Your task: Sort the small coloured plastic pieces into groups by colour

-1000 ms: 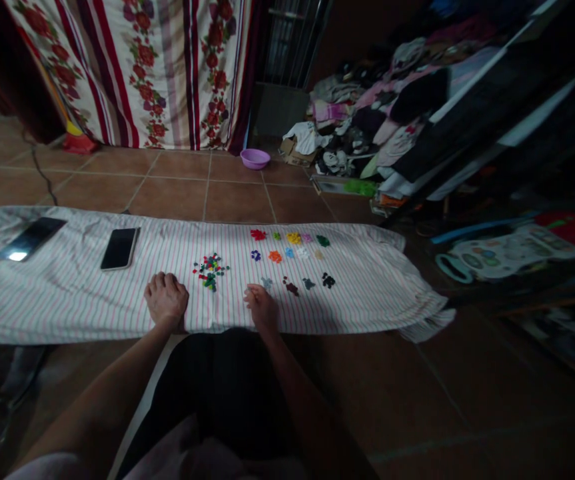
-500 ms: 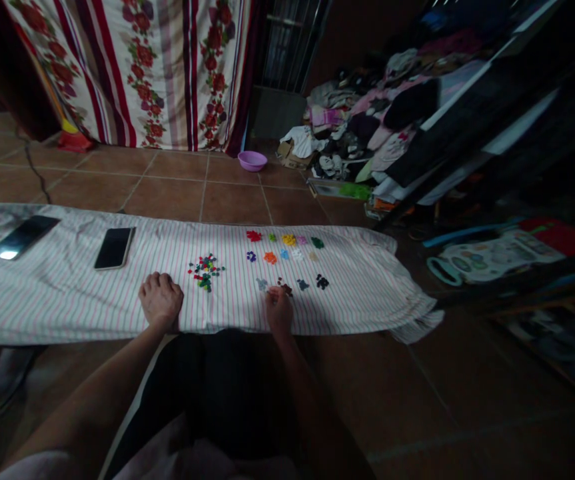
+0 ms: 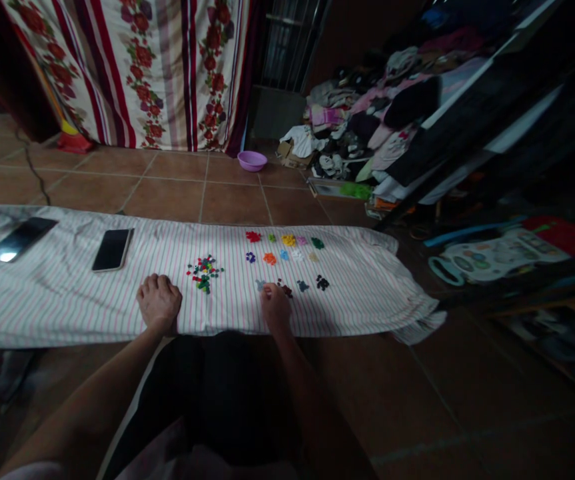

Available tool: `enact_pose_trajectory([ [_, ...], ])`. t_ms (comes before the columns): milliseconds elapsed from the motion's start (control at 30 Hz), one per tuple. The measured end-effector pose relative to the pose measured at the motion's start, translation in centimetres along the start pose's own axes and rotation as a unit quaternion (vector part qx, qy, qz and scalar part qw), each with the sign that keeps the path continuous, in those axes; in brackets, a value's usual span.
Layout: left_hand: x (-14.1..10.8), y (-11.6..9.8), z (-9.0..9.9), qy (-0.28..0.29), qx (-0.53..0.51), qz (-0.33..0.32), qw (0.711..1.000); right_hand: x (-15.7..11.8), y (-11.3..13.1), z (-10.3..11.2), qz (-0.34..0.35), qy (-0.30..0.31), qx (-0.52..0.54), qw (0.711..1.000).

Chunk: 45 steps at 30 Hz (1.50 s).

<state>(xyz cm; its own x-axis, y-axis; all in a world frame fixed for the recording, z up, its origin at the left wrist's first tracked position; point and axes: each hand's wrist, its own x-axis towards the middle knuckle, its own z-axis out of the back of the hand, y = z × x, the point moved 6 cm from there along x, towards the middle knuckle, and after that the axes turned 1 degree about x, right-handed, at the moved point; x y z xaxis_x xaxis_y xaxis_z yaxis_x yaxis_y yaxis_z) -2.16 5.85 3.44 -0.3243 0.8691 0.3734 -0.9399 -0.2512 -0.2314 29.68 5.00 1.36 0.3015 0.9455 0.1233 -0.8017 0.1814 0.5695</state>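
Note:
My left hand (image 3: pixel 158 301) rests on the striped cloth (image 3: pixel 92 310) with its fingers curled in and nothing visible in them. To its right lies a loose mixed pile of tiny coloured pieces (image 3: pixel 203 275), mostly green and red. My right hand (image 3: pixel 276 308) is pinched together at the grey pieces (image 3: pixel 260 285), partly covering them. Whatever its fingertips hold is too small to make out. Brown pieces (image 3: pixel 285 289) lie just right of its fingers, then dark grey pieces (image 3: pixel 302 286) and black pieces (image 3: pixel 322 283).
Behind are small one-colour piles, including red (image 3: pixel 253 237), yellow (image 3: pixel 288 240), dark green (image 3: pixel 318 243), purple (image 3: pixel 250 257) and orange (image 3: pixel 269 259). Two phones (image 3: pixel 112 250) lie on the left. A purple basin (image 3: pixel 252 161) and a clothes heap (image 3: pixel 352 120) are on the floor beyond.
My right hand has shifted slightly left, from beside the brown pieces to the grey ones. My left hand has stayed resting on the cloth.

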Motion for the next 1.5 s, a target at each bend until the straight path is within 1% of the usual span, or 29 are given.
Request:
enact_pose_trajectory([
  [167, 0.1, 0.0, -0.1, 0.003, -0.002, -0.004, 1.000, 0.4, 0.1, 0.3, -0.011, 0.004, -0.004, 1.000],
  [333, 0.1, 0.1, -0.3, 0.004, -0.013, 0.000, 1.000, 0.2, 0.3, 0.2, -0.021, 0.012, -0.006, 1.000],
  [467, 0.1, 0.1, -0.3, 0.004, -0.013, 0.004, 1.000, 0.2, 0.7, -0.1, -0.014, 0.031, -0.043, 0.998],
  [567, 0.1, 0.0, -0.1, 0.002, -0.009, 0.003, 1.000, 0.4, 0.9, -0.4, -0.006, 0.033, -0.063, 0.997],
  [800, 0.1, 0.0, -0.1, 0.002, -0.002, 0.003, 1.000, 0.4, 0.2, -0.8, 0.000, 0.004, -0.040, 0.999],
  [1033, 0.1, 0.1, -0.1, -0.010, -0.013, 0.002, 1.000, 0.5, -0.6, -0.5, 0.060, -0.080, 0.040, 0.994],
  [1100, 0.1, 0.1, -0.2, -0.008, -0.009, 0.001, 1.000, 0.7, -0.6, -0.7, 0.069, -0.088, 0.042, 0.993],
  [1200, 0.1, 0.1, -0.2, -0.007, 0.001, -0.003, 1.000, 1.0, -0.1, -1.2, 0.073, -0.068, 0.021, 0.995],
  [1300, 0.1, 0.1, -0.3, -0.008, 0.002, -0.005, 1.000, 1.3, 0.6, -1.6, 0.076, -0.038, -0.026, 0.996],
  [1500, 0.1, 0.3, -0.5, -0.005, 0.000, -0.007, 1.000, 1.6, 1.7, -1.7, 0.106, -0.017, -0.072, 0.992],
])
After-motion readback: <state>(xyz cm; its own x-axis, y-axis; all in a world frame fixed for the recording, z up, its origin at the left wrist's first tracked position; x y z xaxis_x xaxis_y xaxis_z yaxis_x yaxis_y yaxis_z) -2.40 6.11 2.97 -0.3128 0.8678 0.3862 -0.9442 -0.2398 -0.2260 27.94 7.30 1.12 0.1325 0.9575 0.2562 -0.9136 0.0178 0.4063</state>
